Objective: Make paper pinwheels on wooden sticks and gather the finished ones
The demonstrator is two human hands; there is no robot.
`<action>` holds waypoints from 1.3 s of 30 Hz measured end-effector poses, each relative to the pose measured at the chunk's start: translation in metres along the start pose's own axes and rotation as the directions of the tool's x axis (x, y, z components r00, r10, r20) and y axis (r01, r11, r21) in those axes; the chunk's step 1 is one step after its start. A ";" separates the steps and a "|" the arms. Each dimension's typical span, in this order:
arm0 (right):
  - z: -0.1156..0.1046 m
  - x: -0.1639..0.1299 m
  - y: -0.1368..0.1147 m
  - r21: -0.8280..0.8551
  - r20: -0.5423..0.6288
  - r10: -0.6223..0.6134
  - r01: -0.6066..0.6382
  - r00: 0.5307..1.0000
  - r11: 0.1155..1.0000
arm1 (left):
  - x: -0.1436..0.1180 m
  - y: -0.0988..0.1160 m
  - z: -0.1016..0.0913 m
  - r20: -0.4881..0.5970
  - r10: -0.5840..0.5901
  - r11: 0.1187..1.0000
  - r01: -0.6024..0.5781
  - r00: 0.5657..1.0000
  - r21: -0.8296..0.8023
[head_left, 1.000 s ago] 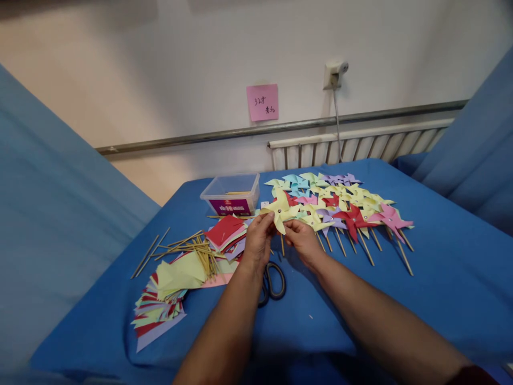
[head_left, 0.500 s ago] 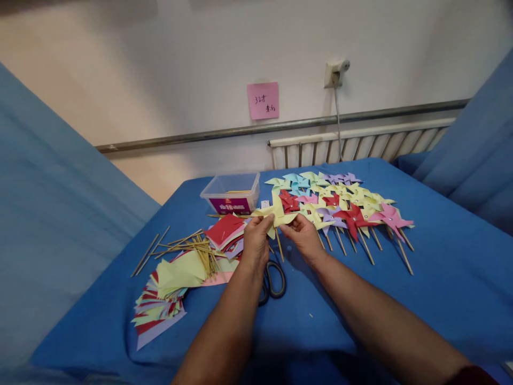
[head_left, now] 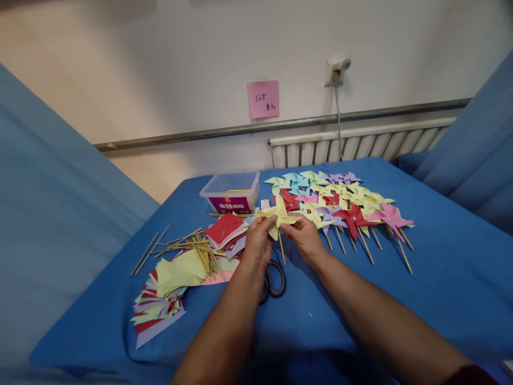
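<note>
Left hand (head_left: pixel 258 241) and right hand (head_left: pixel 306 238) pinch a yellow paper pinwheel (head_left: pixel 282 215) (likely flimsy), whose blades (head_left: pixel 280 203) too firm a squeeze could crease

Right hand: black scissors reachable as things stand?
Likely yes, once the right hand lets go of the yellow pinwheel: the black scissors lie nearby, one handle loop uncovered, though the left forearm hides part.

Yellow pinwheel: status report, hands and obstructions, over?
Left hand and right hand gripping yellow pinwheel. Stick extending below. Scissors on blue cloth, partly hidden, apart from pinwheel.
</note>
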State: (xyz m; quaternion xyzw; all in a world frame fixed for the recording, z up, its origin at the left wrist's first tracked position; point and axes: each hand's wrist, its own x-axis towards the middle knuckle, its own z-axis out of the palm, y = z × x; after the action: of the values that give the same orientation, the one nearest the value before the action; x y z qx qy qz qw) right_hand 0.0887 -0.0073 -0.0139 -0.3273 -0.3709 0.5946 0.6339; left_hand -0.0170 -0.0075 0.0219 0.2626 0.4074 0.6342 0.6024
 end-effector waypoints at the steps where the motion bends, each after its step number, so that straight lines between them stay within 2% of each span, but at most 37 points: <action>1: 0.000 0.000 0.000 -0.008 -0.003 -0.012 0.012 1.000 1.000 | 0.000 0.000 0.000 -0.001 -0.006 1.000 0.006 1.000 0.009; 5: -0.003 0.002 -0.001 -0.042 -0.009 -0.041 0.040 0.999 0.998 | -0.002 0.000 0.001 0.012 -0.025 0.999 0.025 1.000 0.026; 11: -0.002 0.000 -0.002 0.004 0.001 0.044 -0.044 0.999 0.999 | -0.002 0.002 0.002 0.012 -0.026 0.999 0.027 1.000 -0.043; 17: -0.003 0.000 -0.003 0.012 -0.015 0.045 -0.045 0.999 0.999 | 0.000 0.001 0.000 0.050 -0.048 0.998 0.049 0.998 -0.029; 25: -0.010 0.005 -0.004 0.018 -0.150 0.041 -0.039 0.988 0.999 | 0.000 0.001 -0.002 0.030 -0.042 0.998 0.040 0.999 0.049; 31: -0.006 0.004 -0.010 0.092 -0.084 0.090 -0.082 0.992 0.992 | -0.001 -0.002 -0.002 0.095 -0.106 0.987 0.093 0.990 0.133; 39: -0.007 0.003 -0.009 0.049 -0.080 0.069 -0.065 0.994 0.997 | -0.005 0.000 0.001 0.107 -0.099 0.986 0.083 0.989 0.144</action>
State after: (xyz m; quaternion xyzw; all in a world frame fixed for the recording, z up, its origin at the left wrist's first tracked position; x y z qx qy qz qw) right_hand 0.0997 -0.0052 -0.0097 -0.3487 -0.3197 0.6102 0.6355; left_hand -0.0158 -0.0120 0.0229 0.3208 0.4271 0.5602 0.6332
